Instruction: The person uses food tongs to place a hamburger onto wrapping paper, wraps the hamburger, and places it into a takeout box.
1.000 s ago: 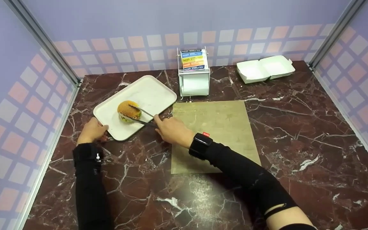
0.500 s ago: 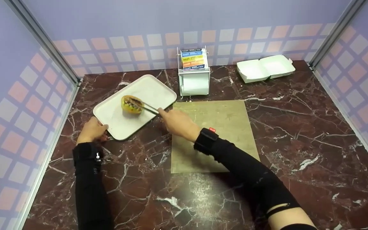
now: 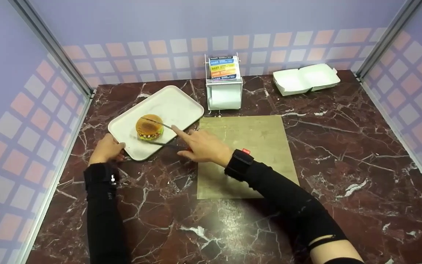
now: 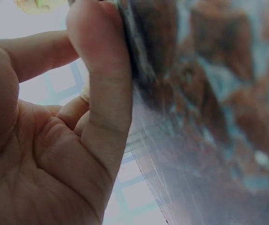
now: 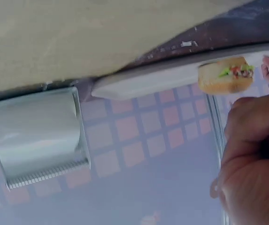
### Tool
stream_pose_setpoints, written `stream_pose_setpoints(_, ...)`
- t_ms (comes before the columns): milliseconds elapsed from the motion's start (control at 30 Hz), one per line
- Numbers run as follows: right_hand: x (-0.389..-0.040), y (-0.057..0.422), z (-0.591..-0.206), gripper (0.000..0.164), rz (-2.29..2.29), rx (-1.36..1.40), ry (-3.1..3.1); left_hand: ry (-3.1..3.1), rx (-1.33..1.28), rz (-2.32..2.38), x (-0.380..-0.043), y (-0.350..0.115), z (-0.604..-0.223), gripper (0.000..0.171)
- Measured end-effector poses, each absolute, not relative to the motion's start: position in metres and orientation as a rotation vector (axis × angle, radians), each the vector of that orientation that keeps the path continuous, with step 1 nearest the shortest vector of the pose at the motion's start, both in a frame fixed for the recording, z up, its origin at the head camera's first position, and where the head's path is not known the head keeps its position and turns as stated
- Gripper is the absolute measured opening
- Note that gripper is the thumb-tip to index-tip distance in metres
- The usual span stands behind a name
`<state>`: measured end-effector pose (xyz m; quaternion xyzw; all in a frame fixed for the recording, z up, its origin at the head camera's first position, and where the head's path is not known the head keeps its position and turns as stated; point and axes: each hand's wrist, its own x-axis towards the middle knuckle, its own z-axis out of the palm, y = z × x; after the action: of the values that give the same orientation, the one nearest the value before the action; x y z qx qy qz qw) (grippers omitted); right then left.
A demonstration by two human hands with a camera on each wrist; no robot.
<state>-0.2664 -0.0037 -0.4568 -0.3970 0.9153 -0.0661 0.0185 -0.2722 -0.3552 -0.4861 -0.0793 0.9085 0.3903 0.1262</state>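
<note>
A burger [image 3: 148, 126] with a browned top bun and green and red filling sits upright on a white tray [image 3: 181, 99]. In the head view my right hand [image 3: 205, 146] holds a pair of dark metal tongs [image 3: 159, 143]. The tongs' arms are spread, one over the bun and one along its near side. My left hand [image 3: 106, 149] grips the tray's left corner, thumb at the rim. The left wrist view shows the left hand [image 4: 54, 150] close up, the tray edge blurred. The right wrist view shows the burger [image 5: 226, 75] beyond the right hand [image 5: 258, 150].
A tan square sheet [image 3: 247, 154] lies right of the tray, under the right forearm. A wire dispenser [image 3: 225, 97] with a roll and coloured labels stands behind it. An open white clamshell box [image 3: 304, 80] is at the back right. Tiled-pattern walls bound the dark marbled counter.
Half a second ago the burger was tipped, filling showing, between the closed tongs. Now it is upright and the tongs have spread. The left hand and tray stay about where they were.
</note>
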Motion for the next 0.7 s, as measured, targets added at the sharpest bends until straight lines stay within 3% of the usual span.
stream_pose_setpoints(233,-0.262,0.0,-0.452,0.084,0.224,-1.285,3.02,2.659,-0.228,1.093,-0.273,-0.354,-0.486,0.016)
stream_pose_setpoints(700,-0.267,-0.013,-0.479,0.032,0.637,-1.322,3.212,2.657,-0.232,1.101,-0.273,-0.354,-0.486,0.015)
